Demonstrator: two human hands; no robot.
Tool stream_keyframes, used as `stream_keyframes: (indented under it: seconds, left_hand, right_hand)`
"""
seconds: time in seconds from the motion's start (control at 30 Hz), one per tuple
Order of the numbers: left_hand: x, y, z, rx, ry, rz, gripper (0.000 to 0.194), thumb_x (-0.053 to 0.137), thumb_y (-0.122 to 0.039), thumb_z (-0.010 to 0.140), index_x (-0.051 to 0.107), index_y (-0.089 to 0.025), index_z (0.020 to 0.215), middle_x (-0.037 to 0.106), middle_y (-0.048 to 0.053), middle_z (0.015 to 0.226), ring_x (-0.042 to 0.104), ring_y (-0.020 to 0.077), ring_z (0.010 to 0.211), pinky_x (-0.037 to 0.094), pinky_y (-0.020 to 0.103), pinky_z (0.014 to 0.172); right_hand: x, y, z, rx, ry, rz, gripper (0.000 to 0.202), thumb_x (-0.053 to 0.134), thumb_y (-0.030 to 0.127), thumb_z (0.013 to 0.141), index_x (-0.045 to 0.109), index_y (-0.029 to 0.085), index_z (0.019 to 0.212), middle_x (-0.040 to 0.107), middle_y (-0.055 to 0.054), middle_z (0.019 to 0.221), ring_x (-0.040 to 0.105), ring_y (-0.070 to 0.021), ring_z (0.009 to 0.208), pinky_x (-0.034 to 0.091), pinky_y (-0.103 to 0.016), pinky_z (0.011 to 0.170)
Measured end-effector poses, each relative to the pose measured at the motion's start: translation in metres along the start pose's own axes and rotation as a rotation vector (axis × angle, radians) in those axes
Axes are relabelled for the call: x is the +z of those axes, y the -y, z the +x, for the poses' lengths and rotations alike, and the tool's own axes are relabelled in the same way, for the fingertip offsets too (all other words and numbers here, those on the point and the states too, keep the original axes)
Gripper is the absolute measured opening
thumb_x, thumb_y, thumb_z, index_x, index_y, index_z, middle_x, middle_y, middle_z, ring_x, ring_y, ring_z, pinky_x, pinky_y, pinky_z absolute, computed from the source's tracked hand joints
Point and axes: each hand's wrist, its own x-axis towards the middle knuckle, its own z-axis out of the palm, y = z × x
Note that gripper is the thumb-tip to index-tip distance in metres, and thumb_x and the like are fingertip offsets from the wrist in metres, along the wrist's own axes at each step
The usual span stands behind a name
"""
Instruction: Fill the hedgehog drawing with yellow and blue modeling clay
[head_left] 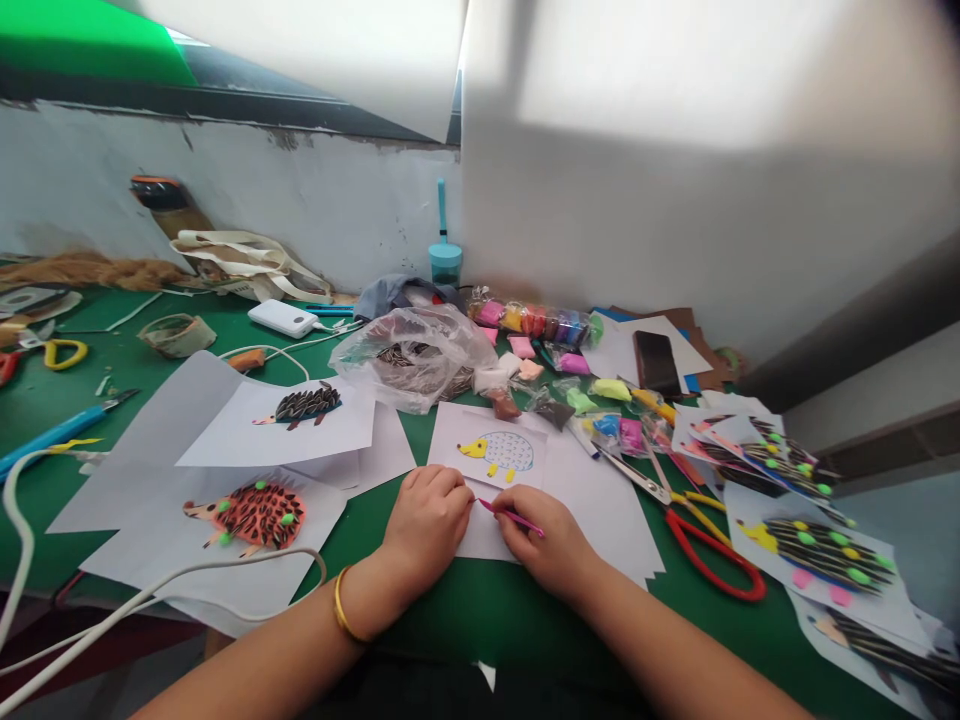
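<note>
My right hand [544,535] grips a thin pink clay tool [517,517] in a pinch, its tip pointing left. Close by, my left hand [427,525] rests on the left edge of the white paper [487,540] with its fingers curled; whatever they may hold is hidden. The tool's tip almost reaches the left fingertips. Just beyond both hands lies a sheet with a hedgehog [506,452]: yellow face and feet, pale body with blue marks and a blue outline.
Finished hedgehog pictures lie left [259,515] and right [817,550]. Red-handled scissors [712,555] are beside my right arm. Behind are a bag of sunflower seeds [420,365], clay packets [574,363], a phone [656,362] and a power bank [283,318]. A white cable [187,572] crosses the left side.
</note>
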Motion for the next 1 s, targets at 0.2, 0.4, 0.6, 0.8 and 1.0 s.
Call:
stream_keyframes:
  seconds: [0.2, 0.4, 0.6, 0.8, 1.0]
  left_hand:
    - [0.001, 0.0, 0.0, -0.016, -0.012, -0.017, 0.009, 0.06, -0.017, 0.088, 0.067, -0.021, 0.084, 0.064, 0.003, 0.09, 0.055, 0.0208, 0.091, 0.042, 0.039, 0.085]
    - [0.002, 0.0, 0.0, -0.011, -0.017, -0.016, 0.009, 0.061, -0.016, 0.087, 0.067, -0.021, 0.083, 0.064, 0.003, 0.09, 0.056, 0.0207, 0.091, 0.043, 0.038, 0.084]
    - [0.002, 0.0, 0.0, 0.001, -0.026, -0.014, 0.008, 0.061, -0.016, 0.086, 0.067, -0.021, 0.082, 0.065, 0.004, 0.089, 0.056, 0.0207, 0.091, 0.043, 0.039, 0.084]
    - [0.001, 0.0, -0.001, 0.006, -0.017, -0.016, 0.011, 0.059, -0.015, 0.087, 0.066, -0.021, 0.081, 0.065, 0.004, 0.089, 0.056, 0.0213, 0.091, 0.043, 0.04, 0.085]
    - [-0.001, -0.001, -0.003, 0.016, -0.01, -0.042, 0.012, 0.057, -0.016, 0.088, 0.066, -0.021, 0.082, 0.065, 0.004, 0.09, 0.055, 0.0209, 0.092, 0.042, 0.04, 0.088]
  right_hand:
    - [0.004, -0.001, 0.002, -0.012, 0.01, -0.032, 0.013, 0.052, 0.015, 0.089, 0.063, 0.022, 0.093, 0.068, -0.002, 0.083, 0.062, -0.0175, 0.075, 0.048, -0.029, 0.069]
    - [0.007, -0.004, 0.002, -0.024, 0.02, -0.058, 0.013, 0.052, 0.016, 0.09, 0.062, 0.022, 0.094, 0.069, -0.003, 0.085, 0.062, -0.0177, 0.077, 0.048, -0.029, 0.069]
    - [0.009, -0.004, 0.002, -0.064, 0.027, -0.134, 0.012, 0.05, 0.015, 0.09, 0.06, 0.021, 0.094, 0.068, -0.004, 0.085, 0.063, -0.0195, 0.077, 0.048, -0.031, 0.069]
    - [0.011, -0.005, 0.0, -0.094, 0.045, -0.181, 0.015, 0.047, 0.013, 0.09, 0.058, 0.022, 0.096, 0.067, -0.005, 0.086, 0.062, -0.0204, 0.08, 0.049, -0.032, 0.071]
    - [0.011, -0.005, 0.0, -0.097, 0.038, -0.174, 0.015, 0.046, 0.013, 0.091, 0.058, 0.022, 0.096, 0.067, -0.005, 0.087, 0.062, -0.0203, 0.081, 0.049, -0.033, 0.072]
